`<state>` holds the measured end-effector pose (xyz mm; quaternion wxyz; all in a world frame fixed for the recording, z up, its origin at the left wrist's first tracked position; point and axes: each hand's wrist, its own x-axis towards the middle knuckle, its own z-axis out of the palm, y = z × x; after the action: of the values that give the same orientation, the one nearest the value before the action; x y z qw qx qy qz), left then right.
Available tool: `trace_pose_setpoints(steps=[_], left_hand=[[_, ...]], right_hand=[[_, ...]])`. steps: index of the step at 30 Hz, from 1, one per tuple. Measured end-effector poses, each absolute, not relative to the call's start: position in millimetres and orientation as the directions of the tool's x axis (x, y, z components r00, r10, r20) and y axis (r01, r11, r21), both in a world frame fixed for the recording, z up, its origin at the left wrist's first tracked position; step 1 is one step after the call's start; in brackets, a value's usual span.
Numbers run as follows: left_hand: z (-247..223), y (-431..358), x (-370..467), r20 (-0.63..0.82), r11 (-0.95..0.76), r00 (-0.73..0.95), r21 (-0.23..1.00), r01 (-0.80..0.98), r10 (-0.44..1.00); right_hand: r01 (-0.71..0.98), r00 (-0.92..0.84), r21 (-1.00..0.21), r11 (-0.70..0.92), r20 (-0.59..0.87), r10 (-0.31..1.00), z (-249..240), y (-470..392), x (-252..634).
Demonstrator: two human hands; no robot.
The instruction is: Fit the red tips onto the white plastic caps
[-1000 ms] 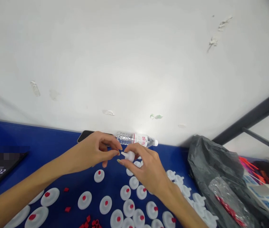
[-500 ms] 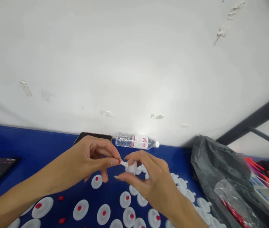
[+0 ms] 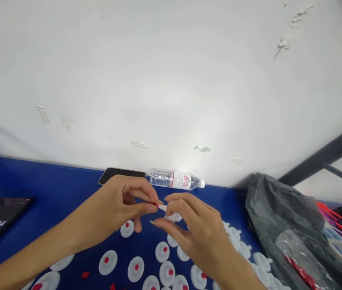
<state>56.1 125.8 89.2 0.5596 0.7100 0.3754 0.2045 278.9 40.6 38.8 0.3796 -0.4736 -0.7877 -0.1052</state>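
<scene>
Between thumb and fingertips, my left hand (image 3: 128, 203) pinches a small red cap (image 3: 156, 205) at the tip of a white plastic nozzle (image 3: 162, 207). My right hand (image 3: 198, 229) grips the nozzle's wider round base, which its fingers partly hide. The two hands nearly meet above the blue table. Below them lie several white disc-based nozzles with red caps on, such as a capped nozzle (image 3: 136, 269). Loose red caps (image 3: 85, 274) rest at the lower left.
Uncapped white nozzles (image 3: 262, 262) are heaped at right, beside a dark grey plastic bag (image 3: 282, 209). On it lies a clear bag with red pieces (image 3: 302, 270). A water bottle (image 3: 177, 179) and a dark phone (image 3: 113, 175) lie by the wall. A lit screen (image 3: 2, 225) is at left.
The view has shifted slightly, so most things appear a little further right. My right fingers have closed further around the nozzle's base. The left hand keeps its pinch on the red cap.
</scene>
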Motion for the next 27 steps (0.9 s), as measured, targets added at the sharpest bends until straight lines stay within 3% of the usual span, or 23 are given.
trace_pose_setpoints(steps=[6,9,15,18,22,27], left_hand=[[91.0,125.2,56.2,-0.146,-0.051,0.644,0.959,0.278,0.751],[89.9,123.6,55.8,-0.135,-0.094,0.637,0.945,0.312,0.759],[89.5,128.8,51.4,-0.109,-0.181,0.611,0.902,0.393,0.784],[88.8,129.2,46.6,-0.078,-0.321,0.693,0.846,0.426,0.717],[84.4,117.1,37.8,0.056,-0.58,0.789,0.71,0.399,0.612],[70.3,100.3,31.2,0.359,-0.746,0.727,0.59,0.308,0.585]], right_hand=[[0.832,-0.277,-0.173,0.527,0.693,0.665,42.5,38.2,275.6],[0.826,-0.286,-0.175,0.536,0.689,0.666,43.0,37.5,274.5],[0.789,-0.238,-0.295,0.539,0.662,0.711,55.6,33.7,279.1],[0.787,-0.215,-0.292,0.544,0.697,0.684,61.0,31.3,279.3],[0.763,-0.209,-0.288,0.578,0.736,0.644,60.4,28.5,275.3],[0.703,-0.211,-0.28,0.654,0.796,0.568,56.2,27.1,268.5]])
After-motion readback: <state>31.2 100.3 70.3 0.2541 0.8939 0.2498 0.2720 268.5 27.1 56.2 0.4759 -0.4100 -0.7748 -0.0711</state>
